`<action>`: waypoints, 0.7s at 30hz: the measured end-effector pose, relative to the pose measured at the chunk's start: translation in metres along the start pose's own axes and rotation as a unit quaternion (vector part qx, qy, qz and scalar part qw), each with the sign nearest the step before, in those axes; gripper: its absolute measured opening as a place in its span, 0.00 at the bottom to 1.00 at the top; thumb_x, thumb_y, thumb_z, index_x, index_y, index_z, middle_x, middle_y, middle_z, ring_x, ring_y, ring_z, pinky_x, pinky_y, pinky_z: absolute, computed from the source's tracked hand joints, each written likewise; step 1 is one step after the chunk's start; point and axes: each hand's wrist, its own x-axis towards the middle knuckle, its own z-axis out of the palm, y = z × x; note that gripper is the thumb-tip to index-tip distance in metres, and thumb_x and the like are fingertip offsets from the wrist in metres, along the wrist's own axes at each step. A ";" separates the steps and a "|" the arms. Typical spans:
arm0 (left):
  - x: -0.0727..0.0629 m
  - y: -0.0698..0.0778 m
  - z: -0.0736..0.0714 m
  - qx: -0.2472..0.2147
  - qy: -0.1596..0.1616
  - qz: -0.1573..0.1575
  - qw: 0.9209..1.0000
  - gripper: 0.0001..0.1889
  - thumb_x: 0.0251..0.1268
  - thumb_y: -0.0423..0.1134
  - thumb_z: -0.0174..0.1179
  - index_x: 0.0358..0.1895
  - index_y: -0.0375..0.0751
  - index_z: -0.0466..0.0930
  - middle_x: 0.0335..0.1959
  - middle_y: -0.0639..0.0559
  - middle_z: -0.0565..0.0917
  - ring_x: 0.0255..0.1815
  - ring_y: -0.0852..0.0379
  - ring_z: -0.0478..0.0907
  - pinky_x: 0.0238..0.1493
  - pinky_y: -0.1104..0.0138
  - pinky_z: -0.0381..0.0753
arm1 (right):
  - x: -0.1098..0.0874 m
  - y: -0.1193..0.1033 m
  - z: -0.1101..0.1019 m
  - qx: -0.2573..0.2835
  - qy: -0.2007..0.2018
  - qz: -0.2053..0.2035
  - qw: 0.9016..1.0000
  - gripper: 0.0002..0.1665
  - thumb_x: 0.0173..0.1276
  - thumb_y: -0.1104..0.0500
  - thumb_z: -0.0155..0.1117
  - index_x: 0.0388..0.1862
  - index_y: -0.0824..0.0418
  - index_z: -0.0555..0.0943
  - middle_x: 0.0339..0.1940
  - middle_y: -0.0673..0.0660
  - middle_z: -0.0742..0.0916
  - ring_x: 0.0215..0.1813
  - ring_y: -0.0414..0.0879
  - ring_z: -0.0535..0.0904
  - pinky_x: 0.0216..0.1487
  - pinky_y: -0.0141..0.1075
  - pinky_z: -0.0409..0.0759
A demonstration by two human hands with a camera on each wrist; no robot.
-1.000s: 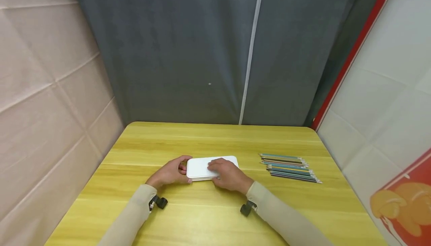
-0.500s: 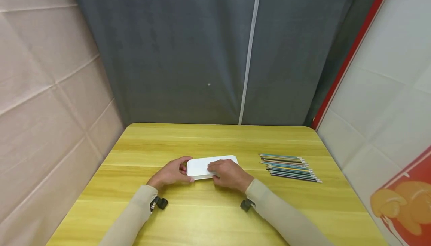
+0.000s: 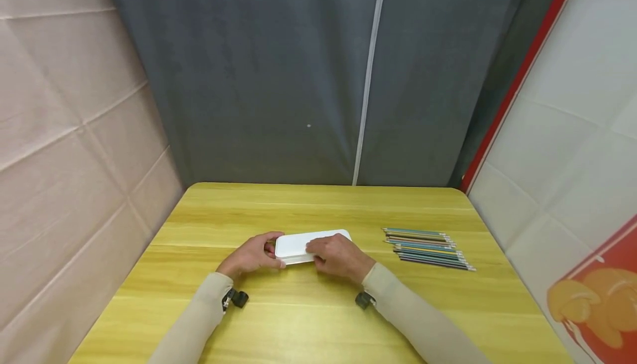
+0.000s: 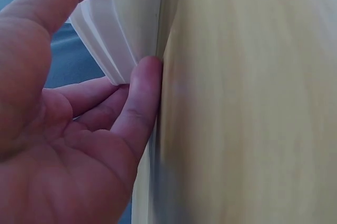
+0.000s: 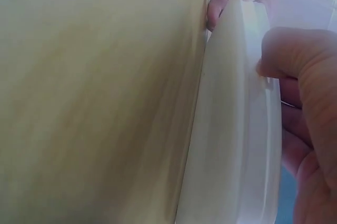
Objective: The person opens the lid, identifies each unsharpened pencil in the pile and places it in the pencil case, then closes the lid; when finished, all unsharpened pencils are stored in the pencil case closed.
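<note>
Grips white box point(image 3: 292, 245) at lower centre of frame by left end with left hand point(image 3: 252, 254); pinches top and near side with right hand point(image 3: 342, 259).

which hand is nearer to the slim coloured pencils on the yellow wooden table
Right hand: it is on the white rectangular box, left of the pencils; the left hand holds the box's left end, farther from them.
</note>
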 end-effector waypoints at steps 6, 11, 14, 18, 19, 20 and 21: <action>0.002 0.000 0.001 0.008 0.000 0.001 1.000 0.50 0.48 0.39 0.85 0.77 0.40 0.69 0.41 0.45 0.81 0.41 0.54 0.77 0.42 0.67 0.79 | -0.004 -0.001 -0.002 -0.001 -0.005 0.016 1.000 0.13 0.64 0.58 0.78 0.48 0.53 0.90 0.48 0.46 0.93 0.52 0.37 0.89 0.56 0.32 0.85; 0.000 0.000 0.003 0.016 0.003 0.000 1.000 0.52 0.45 0.39 0.86 0.78 0.46 0.68 0.40 0.45 0.81 0.41 0.52 0.78 0.44 0.64 0.79 | -0.005 -0.003 -0.003 -0.013 -0.008 0.043 0.999 0.15 0.66 0.50 0.78 0.51 0.51 0.90 0.50 0.46 0.93 0.53 0.39 0.89 0.56 0.35 0.86; 0.001 0.000 0.003 0.022 0.006 -0.002 1.000 0.53 0.45 0.40 0.87 0.79 0.50 0.68 0.42 0.45 0.81 0.43 0.52 0.77 0.46 0.63 0.79 | -0.005 -0.002 -0.004 -0.025 -0.010 0.062 0.998 0.17 0.68 0.46 0.77 0.51 0.51 0.91 0.51 0.46 0.93 0.53 0.40 0.89 0.55 0.36 0.87; 0.002 0.001 0.001 0.020 0.001 -0.004 1.000 0.54 0.45 0.39 0.87 0.80 0.49 0.67 0.45 0.45 0.82 0.46 0.51 0.78 0.48 0.64 0.80 | -0.005 0.000 -0.004 -0.028 -0.007 0.070 0.997 0.17 0.70 0.45 0.75 0.52 0.51 0.91 0.52 0.47 0.93 0.53 0.41 0.90 0.54 0.37 0.87; 0.002 0.001 0.000 0.021 -0.001 -0.004 1.000 0.55 0.45 0.39 0.87 0.80 0.48 0.66 0.46 0.44 0.82 0.47 0.51 0.78 0.48 0.65 0.80 | -0.005 0.000 -0.004 -0.025 -0.007 0.071 0.997 0.16 0.71 0.45 0.74 0.52 0.51 0.91 0.52 0.47 0.93 0.53 0.41 0.90 0.54 0.37 0.87; 0.002 0.001 0.000 0.019 -0.003 -0.002 1.000 0.55 0.45 0.39 0.87 0.80 0.47 0.66 0.46 0.44 0.82 0.47 0.51 0.78 0.49 0.65 0.80 | -0.004 0.000 -0.005 -0.022 -0.006 0.071 0.997 0.16 0.71 0.46 0.74 0.52 0.51 0.91 0.51 0.48 0.93 0.52 0.41 0.90 0.54 0.37 0.87; 0.002 0.001 0.000 0.019 -0.005 -0.002 1.000 0.55 0.45 0.40 0.87 0.81 0.46 0.65 0.47 0.44 0.83 0.48 0.51 0.79 0.49 0.65 0.81 | -0.004 0.001 -0.005 -0.019 -0.008 0.072 0.997 0.16 0.71 0.46 0.75 0.52 0.52 0.91 0.52 0.48 0.93 0.53 0.41 0.90 0.54 0.37 0.87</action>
